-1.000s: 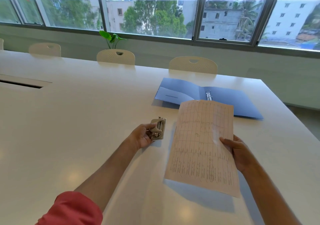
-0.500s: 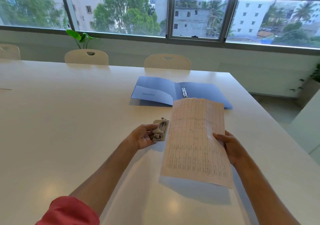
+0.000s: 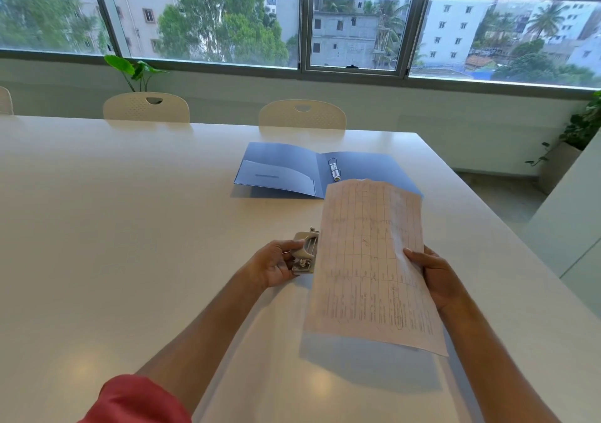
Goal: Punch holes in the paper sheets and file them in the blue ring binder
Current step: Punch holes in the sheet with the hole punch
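A printed paper sheet point(image 3: 367, 266) with a table grid hangs above the white table point(image 3: 130, 227), pinched at its right edge by my right hand point(image 3: 432, 276). Its left edge meets the small beige hole punch point(image 3: 304, 255), which my left hand point(image 3: 273, 265) grips from the left. Whether the edge sits inside the punch slot I cannot tell. Farther back lies the blue ring binder point(image 3: 283, 169), open flat, with its metal rings point(image 3: 335, 169) at the spine. The sheet's top covers the binder's near right corner.
Two white chairs point(image 3: 146, 107) point(image 3: 302, 113) stand at the table's far side under a wide window. A potted plant point(image 3: 135, 71) rises behind the left chair, another plant point(image 3: 582, 126) at the far right. The table's right edge runs diagonally near my right arm.
The sheet has moved left until its edge reaches the hole punch. The camera has swung to the right, shifting the binder toward the frame's middle.
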Tool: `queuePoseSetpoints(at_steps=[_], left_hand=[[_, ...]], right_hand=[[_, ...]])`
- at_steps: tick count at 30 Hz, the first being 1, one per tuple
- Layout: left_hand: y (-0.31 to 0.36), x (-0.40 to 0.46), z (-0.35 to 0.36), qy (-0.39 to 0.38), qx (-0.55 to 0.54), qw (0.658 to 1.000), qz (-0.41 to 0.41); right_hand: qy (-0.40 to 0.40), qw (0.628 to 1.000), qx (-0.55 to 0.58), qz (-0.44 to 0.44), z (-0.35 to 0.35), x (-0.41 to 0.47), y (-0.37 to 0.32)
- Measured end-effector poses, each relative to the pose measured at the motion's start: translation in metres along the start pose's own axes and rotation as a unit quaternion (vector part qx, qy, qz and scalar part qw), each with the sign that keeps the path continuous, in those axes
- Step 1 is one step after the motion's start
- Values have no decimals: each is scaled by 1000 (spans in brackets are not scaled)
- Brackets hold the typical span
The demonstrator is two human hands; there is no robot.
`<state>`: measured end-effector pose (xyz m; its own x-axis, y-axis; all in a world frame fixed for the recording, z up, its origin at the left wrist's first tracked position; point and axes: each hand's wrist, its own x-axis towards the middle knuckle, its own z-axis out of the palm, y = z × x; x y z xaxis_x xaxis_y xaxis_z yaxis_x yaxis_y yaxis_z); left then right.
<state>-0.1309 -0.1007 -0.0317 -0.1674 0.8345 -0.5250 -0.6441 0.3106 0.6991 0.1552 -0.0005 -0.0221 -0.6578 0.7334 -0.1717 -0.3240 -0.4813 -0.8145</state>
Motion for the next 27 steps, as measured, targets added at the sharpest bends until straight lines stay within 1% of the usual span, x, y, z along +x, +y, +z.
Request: queuePoseSetpoints(at_steps=[5,9,16,21,27], left_hand=[[-2,-6,4,-22,-2,1000,-2],[0,-9,3,-26,-22,999,1],[4,-8,-4,-10,-60,998,4],[7,-12,-6,-5,-60,998,16],[8,-17,-10,-6,-50,999,20]], right_hand=[[-5,1000,11,16,-1,2,5],[8,999,-29,28,-2,6,9],[46,993,-98,43,0,8,8],[78,985,-145,46,3,8,7],[89,977,-186,51,3,5,1]])
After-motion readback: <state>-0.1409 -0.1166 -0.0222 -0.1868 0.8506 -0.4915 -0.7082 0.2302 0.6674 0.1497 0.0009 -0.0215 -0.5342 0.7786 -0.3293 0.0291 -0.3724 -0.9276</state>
